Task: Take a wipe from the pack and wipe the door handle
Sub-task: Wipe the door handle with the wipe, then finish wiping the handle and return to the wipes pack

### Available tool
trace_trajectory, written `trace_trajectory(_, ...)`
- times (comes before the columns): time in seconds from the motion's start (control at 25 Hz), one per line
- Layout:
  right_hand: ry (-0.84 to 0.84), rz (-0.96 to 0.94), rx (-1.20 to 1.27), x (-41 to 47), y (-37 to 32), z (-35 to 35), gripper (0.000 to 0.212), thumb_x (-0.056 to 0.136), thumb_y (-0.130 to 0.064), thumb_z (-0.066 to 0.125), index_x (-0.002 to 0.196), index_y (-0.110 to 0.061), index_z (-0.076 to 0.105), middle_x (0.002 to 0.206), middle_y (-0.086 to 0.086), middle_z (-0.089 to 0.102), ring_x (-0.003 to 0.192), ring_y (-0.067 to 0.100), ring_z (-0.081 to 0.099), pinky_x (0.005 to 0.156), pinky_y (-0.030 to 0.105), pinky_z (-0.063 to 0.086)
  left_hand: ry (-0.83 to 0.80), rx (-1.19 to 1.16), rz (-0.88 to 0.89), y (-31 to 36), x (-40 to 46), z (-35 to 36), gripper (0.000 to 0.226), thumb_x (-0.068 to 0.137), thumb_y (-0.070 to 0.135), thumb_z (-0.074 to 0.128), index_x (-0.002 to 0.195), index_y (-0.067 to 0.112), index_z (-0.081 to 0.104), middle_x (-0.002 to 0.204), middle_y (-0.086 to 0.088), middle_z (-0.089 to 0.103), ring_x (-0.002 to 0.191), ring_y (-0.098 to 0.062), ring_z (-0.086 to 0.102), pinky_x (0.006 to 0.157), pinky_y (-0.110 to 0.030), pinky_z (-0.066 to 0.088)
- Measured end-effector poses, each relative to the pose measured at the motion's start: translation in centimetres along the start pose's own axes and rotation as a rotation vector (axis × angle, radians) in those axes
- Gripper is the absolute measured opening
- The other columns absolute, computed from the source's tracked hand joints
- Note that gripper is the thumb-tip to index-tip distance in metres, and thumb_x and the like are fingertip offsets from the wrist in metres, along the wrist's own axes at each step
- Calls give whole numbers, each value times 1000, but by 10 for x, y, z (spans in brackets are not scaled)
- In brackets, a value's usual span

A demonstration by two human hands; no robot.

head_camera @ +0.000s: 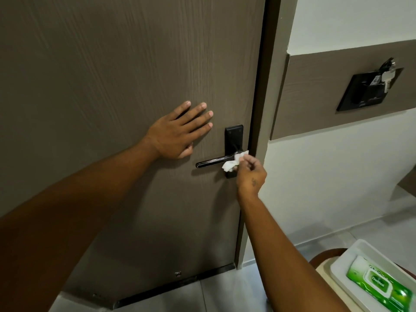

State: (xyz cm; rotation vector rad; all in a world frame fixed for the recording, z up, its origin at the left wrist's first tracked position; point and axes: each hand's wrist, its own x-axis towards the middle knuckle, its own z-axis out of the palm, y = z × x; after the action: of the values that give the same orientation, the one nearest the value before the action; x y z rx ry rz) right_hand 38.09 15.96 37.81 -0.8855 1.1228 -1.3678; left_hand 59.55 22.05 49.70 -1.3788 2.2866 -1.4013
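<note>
The right hand (251,174) has its fingers (246,158) pinching a crumpled white wipe (231,164) against the black lever door handle (213,160), near its backplate (233,136). The left hand (177,134) lies flat on the brown door (112,75), fingers spread. The green wipe pack (380,287) sits in a white tray (351,251), lower right.

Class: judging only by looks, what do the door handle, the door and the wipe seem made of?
Door handle: probably metal, glossy black, with bright reflections along the lever. Door: likely wood-look laminate, matte grey-brown with fine vertical grain. Wipe: soft white nonwoven or paper, crumpled in the right hand.
</note>
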Motion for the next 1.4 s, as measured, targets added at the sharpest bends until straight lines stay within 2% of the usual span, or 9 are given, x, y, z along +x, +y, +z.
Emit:
trace_trajectory(0.16,-192,113,121,-9,-1,-30,21,87,-4,71,102,-20,68,89,-4,74,82,13,73,66,24,60,9,-494,-290,72,32,-10,67,85,49,58,141,12,56,154,-15,45,144,-34,40,116,-55,36)
trace_trajectory(0.24,-198,175,253,5,-14,-58,28,87,-1,70,109,-17,65,90,1,76,84,17,74,67,26,60,-10,-902,-531,127,59,-19,71,79,56,66,138,18,54,137,-4,55,119,-20,58,95,-39,54)
trace_trajectory(0.36,-192,179,255,40,-31,-122,33,87,-1,70,115,-15,62,92,9,76,81,22,74,66,28,59,-72,-1352,-750,198,119,-25,50,73,44,80,115,20,65,103,9,65,82,-1,63,70,-19,53)
trace_trajectory(0.48,-258,228,166,81,-36,-209,33,86,-12,74,117,-13,63,80,5,72,57,12,61,50,22,49,-216,-1644,-761,254,194,-18,18,83,26,77,94,13,71,84,1,73,73,-9,67,68,-31,54)
trace_trajectory(0.64,-170,407,57,128,-8,-348,10,86,-14,74,89,-8,66,72,8,54,50,9,42,39,18,32,-688,-1939,-559,350,280,2,22,85,12,79,106,14,72,93,-1,76,80,-13,73,64,-23,59)
trace_trajectory(0.84,314,642,-36,137,59,-504,16,80,-4,78,80,-5,63,60,8,61,44,11,54,41,17,48,-1110,-2041,-713,528,341,27,42,78,-7,81,116,-3,61,102,-19,66,77,-27,68,65,-32,63)
trace_trajectory(1.04,694,734,-149,142,160,-596,27,67,4,86,74,-4,61,66,19,69,45,22,67,49,29,59,-1250,-1789,-634,701,349,61,39,69,3,91,86,15,57,78,-4,65,54,-17,67,71,-34,64)
trace_trajectory(1.16,657,731,-504,152,215,-624,23,66,-5,86,65,-10,64,71,16,73,51,24,71,56,37,62,-1133,-1583,-374,759,347,83,37,68,20,93,70,23,56,64,9,60,50,-2,58,52,-13,44)
trace_trajectory(1.4,344,790,-908,167,239,-647,32,78,-20,81,103,-4,71,107,11,71,99,27,66,75,21,43,-1087,-1506,-42,788,339,97,21,89,26,75,89,6,77,92,-12,77,90,-27,71,85,-36,56)
